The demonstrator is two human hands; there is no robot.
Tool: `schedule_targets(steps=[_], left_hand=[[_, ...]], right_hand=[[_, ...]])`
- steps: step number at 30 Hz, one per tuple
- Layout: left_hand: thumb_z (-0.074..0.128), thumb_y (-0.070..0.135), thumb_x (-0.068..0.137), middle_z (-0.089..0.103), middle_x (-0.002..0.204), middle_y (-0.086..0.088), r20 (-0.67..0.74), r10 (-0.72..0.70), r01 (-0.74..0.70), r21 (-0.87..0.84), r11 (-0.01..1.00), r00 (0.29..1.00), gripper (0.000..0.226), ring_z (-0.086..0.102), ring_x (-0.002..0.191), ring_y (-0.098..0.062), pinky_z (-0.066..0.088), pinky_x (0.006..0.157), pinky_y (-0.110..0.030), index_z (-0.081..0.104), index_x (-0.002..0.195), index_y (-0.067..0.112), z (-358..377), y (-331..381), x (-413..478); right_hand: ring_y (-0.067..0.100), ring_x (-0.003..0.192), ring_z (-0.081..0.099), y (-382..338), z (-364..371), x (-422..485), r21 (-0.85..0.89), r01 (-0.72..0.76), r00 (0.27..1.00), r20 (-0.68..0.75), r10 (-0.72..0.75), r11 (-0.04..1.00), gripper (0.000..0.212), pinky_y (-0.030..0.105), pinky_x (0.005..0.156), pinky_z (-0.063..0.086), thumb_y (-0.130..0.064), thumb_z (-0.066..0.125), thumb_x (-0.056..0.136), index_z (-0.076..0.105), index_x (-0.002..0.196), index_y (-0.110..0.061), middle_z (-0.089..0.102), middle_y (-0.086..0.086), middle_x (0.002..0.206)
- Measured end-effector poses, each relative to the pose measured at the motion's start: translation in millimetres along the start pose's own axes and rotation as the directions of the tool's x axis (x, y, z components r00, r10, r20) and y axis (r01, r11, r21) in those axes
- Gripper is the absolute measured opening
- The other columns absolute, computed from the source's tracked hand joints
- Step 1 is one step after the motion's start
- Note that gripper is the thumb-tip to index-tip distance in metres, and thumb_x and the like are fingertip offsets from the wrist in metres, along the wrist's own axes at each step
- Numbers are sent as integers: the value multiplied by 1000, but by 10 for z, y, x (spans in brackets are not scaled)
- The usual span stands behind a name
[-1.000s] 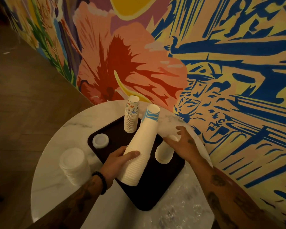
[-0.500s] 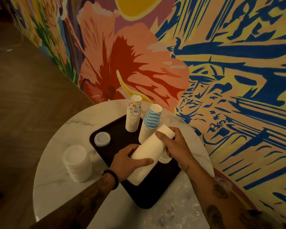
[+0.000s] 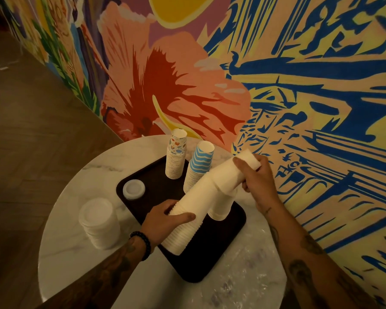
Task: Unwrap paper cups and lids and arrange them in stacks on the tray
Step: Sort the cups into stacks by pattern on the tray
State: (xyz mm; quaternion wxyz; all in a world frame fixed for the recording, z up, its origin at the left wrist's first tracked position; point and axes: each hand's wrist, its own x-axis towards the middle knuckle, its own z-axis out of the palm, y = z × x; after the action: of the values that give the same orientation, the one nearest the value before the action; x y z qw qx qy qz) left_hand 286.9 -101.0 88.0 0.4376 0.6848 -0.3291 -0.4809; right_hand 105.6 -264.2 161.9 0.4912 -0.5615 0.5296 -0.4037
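A long stack of plain white paper cups [image 3: 195,205] lies tilted over the dark tray [image 3: 223,244]. My left hand [image 3: 165,221] grips its lower part. My right hand [image 3: 255,177] grips a shorter white cup stack [image 3: 228,172] at the upper end, set at an angle to the long one. A short white cup stack [image 3: 221,207] stands on the tray beneath them. Behind stand a blue-striped cup stack [image 3: 198,165] and a colourful printed cup stack [image 3: 176,155]. One white lid [image 3: 133,189] lies on the tray's left side.
A stack of white lids [image 3: 99,221] stands on the round marble table [image 3: 76,253], left of the tray. Crumpled clear plastic wrap [image 3: 243,279] lies at the table's near right. A painted mural wall [image 3: 299,85] rises close behind the table.
My right hand went from the short stack on the tray to the upper end of the tilted white cups and pulled a section off at an angle. The left hand stayed gripping the lower part.
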Motion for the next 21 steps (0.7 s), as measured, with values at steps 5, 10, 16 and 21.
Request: schedule_targets(steps=[5, 10, 16, 21], left_hand=[[83, 47, 71, 65, 111, 9, -54, -57, 54, -68, 996, 997, 44, 62, 99, -11, 51, 77, -28, 63, 108, 36, -89, -110, 38], [83, 47, 70, 65, 112, 9, -65, -39, 32, -113, 993, 997, 51, 62, 100, -12, 51, 77, -27, 63, 114, 33, -96, -90, 23], [82, 46, 71, 64, 110, 13, -94, -2, -8, -101, 995, 996, 45, 61, 99, -7, 47, 71, -20, 62, 110, 37, -122, -37, -12], [83, 49, 66, 66, 108, 15, -126, 35, -47, -89, 995, 991, 49, 61, 97, -4, 46, 70, -19, 63, 109, 38, -100, -2, -47]], right_hand=[[17, 103, 54, -62, -117, 91, -351, 121, 991, -15, -135, 928, 66, 35, 85, 47, -44, 81, 80, 43, 132, -28, 54, -6, 115], [22, 111, 54, 213, -30, 97, -502, 126, 992, 86, -95, 855, 75, 37, 91, 48, -44, 83, 77, 41, 136, -24, 55, -1, 120], [31, 122, 53, 525, 44, 148, -653, 51, 979, 183, 92, 756, 74, 45, 98, 50, -50, 76, 83, 38, 140, -22, 53, 10, 138], [28, 127, 50, 479, 82, 128, -624, 84, 986, 163, 24, 777, 71, 44, 101, 48, -53, 72, 85, 38, 143, -27, 48, 6, 143]])
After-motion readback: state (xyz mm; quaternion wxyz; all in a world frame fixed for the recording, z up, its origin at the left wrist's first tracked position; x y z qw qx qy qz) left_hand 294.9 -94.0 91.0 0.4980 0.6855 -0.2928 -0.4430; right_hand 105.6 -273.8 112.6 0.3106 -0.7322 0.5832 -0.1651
